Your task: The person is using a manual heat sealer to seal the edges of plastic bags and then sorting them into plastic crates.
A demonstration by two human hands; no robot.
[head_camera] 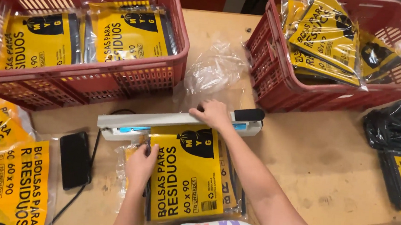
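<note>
While the right hand [214, 114] presses flat, fingers spread and gripping nothing, on the arm of the grey bar-shaped heat sealer [162, 122], the left hand [140, 166] lies flat on the left edge of the yellow-labelled clear plastic pack of black bags [187, 172], its top edge under the sealer bar on the wooden counter [318, 161]. Sealing looks underway, not finished. Red plastic crates [133, 71] behind hold similar packs; loose black bags [394, 129] at right look unpacked.
</note>
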